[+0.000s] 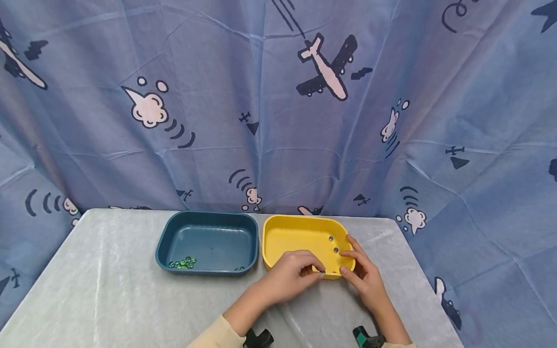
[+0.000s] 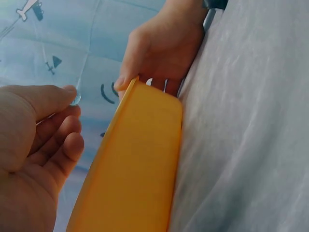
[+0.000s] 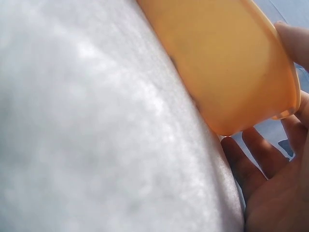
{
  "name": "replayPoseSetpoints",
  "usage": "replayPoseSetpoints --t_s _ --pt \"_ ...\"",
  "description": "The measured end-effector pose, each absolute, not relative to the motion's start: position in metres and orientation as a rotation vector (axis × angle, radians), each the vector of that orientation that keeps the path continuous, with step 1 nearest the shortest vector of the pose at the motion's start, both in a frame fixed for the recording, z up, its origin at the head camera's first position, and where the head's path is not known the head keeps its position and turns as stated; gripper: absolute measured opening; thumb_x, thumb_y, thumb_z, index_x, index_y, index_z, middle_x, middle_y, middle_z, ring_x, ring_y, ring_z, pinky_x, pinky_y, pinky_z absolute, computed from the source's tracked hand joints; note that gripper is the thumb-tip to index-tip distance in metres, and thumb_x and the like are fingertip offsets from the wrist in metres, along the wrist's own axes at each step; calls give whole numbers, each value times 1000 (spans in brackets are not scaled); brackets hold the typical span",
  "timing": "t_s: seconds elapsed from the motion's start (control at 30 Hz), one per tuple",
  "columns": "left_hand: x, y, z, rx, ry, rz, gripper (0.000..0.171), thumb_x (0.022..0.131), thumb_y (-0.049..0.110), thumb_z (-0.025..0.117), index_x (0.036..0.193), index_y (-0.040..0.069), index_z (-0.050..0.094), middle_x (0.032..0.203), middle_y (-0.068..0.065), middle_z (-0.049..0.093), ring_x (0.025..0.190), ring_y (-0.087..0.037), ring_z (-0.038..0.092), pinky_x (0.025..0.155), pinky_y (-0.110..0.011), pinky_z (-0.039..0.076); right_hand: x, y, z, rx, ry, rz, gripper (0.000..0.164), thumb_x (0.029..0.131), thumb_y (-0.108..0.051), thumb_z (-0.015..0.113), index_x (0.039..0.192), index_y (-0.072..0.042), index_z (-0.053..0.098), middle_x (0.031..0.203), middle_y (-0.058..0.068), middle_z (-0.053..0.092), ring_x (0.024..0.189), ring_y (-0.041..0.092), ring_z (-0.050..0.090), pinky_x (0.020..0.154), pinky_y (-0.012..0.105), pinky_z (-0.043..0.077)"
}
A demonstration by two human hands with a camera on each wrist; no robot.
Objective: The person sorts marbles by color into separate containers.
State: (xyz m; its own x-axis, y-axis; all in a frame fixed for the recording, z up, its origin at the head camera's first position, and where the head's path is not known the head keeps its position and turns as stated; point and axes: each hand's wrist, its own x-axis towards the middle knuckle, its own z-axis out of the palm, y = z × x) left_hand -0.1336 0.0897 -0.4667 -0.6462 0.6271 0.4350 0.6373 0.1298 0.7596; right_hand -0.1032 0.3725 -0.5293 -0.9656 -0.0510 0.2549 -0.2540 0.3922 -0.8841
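Observation:
My left hand (image 1: 289,273) is over the near rim of a yellow plastic bin (image 1: 296,239). Between its thumb and index finger it pinches a small clear bluish glass marble (image 2: 76,99), held beside the bin's rim in the left wrist view. The other fingers curl loosely beneath. At the bin's right end, my right hand (image 1: 367,278) grips the corner, thumb at the rim and fingers spread along the outer wall. Inside the bin, a dark bluish marble (image 1: 336,250) and another marble (image 1: 331,238) lie near the right side.
To the left stands a teal bin (image 1: 211,241), close beside the yellow one. Several green marbles (image 1: 186,263) lie in its near left corner, with a few more near its right corner. A pale cloth covers the table (image 1: 117,290); a printed blue curtain (image 1: 209,96) hangs behind.

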Motion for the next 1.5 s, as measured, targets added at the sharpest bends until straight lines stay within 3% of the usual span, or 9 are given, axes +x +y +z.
replayPoseSetpoints --t_s 0.37,0.9,1.5 --pt "-142 80 -466 -1119 -2445 -1571 4 100 9 81 104 9 82 95 6 71 84 -3 61 74 -15 54 -102 372 -528 249 -2469 1612 31 103 -3 72 134 -4 70 178 8 32 156 -1 33 113 13 41" --pt "-144 78 -469 -1114 -2469 -1554 8 97 3 83 105 3 82 96 2 73 85 -9 65 77 -18 57 -104 373 -530 317 -2460 1578 32 102 -1 72 135 0 68 178 7 33 158 3 33 116 16 41" --pt "-148 62 -457 -1029 -2464 -1586 8 100 7 79 107 11 82 100 1 75 85 -4 62 74 -21 58 -103 371 -527 309 -2449 1612 32 102 0 72 134 2 69 178 7 33 160 7 31 116 15 41"
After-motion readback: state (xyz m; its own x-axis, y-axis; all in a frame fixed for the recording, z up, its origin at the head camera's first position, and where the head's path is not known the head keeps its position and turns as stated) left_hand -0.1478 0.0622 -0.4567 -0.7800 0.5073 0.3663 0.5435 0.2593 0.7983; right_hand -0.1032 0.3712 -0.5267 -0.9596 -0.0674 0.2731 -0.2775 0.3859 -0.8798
